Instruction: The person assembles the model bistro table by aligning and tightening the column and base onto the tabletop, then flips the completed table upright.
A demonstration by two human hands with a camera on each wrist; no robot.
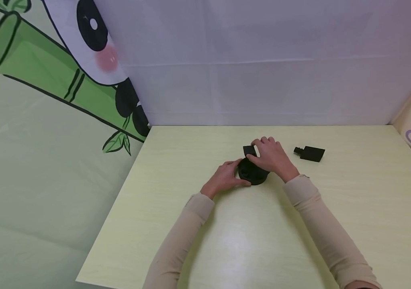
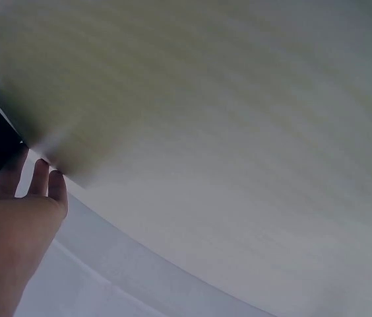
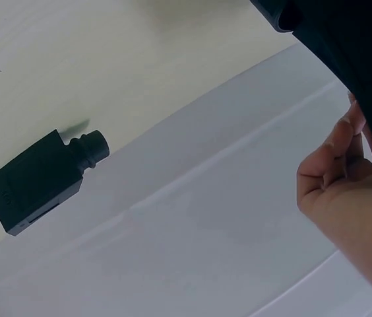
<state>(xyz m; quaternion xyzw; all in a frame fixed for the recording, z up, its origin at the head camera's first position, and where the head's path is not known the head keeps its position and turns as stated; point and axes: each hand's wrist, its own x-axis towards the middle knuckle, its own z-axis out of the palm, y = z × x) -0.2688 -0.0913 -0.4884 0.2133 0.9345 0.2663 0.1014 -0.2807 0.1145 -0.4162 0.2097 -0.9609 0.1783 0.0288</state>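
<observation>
A round black object (image 1: 253, 173) rests on the table, with the left hand (image 1: 227, 176) holding its left side, fingers at the far edge and thumb at the near edge. In the left wrist view, that hand's fingers (image 2: 39, 177) touch the edge of a dark thing. Over the round object's far side, the right hand (image 1: 271, 154) pinches a flat black rectangular piece (image 1: 249, 151). The right wrist view shows curled fingers at the dark panel (image 3: 354, 66). Whether piece and round object are joined cannot be told.
To the right lies a black box-shaped part (image 1: 312, 153) with a round ridged neck (image 3: 93, 148). The pale wooden table (image 1: 234, 241) meets a light cloth wall (image 1: 263, 88) at its far edge. A printed cloth (image 1: 28, 180) hangs at the left.
</observation>
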